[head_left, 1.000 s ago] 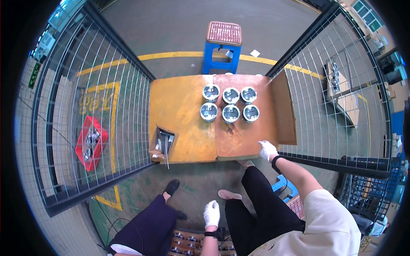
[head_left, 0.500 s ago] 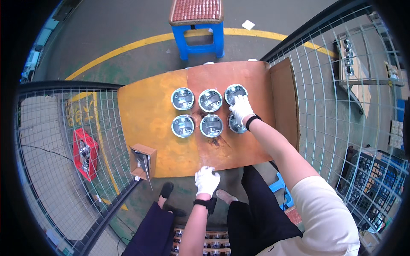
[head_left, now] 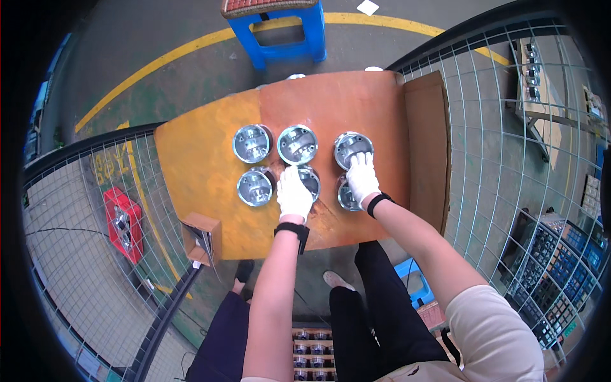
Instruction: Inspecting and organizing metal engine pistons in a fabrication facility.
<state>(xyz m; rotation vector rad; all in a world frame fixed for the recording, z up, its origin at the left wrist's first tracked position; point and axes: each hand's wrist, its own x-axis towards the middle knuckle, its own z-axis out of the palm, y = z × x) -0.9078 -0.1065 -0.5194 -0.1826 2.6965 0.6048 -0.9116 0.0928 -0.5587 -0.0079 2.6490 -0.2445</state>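
Several round metallic engine pistons stand on a wooden board, open ends up, in two rows. My left hand (head_left: 294, 194), in a white glove, rests on the near middle piston (head_left: 310, 182) with its fingers stretched out, covering part of it. My right hand (head_left: 363, 178), also gloved, has its fingertips hooked into the back right piston (head_left: 344, 144). Below that hand, the near right piston (head_left: 347, 196) is partly hidden. Clear of both hands are the back middle piston (head_left: 297, 144), the back left piston (head_left: 252, 144) and the near left piston (head_left: 254, 186).
The board's bare surface (head_left: 191, 165) has a cardboard panel (head_left: 428, 149) upright along its right edge. A small cardboard box (head_left: 203, 235) sits at the near left corner. Wire mesh (head_left: 484, 178) flanks both sides. Beyond stands a blue stool (head_left: 280, 38); another person's dark-clothed leg (head_left: 219, 337) shows below.
My left hand has come up from the near edge onto the near middle piston. The back right piston, with my right hand at it, sits farther right and nearer. The view has shifted.
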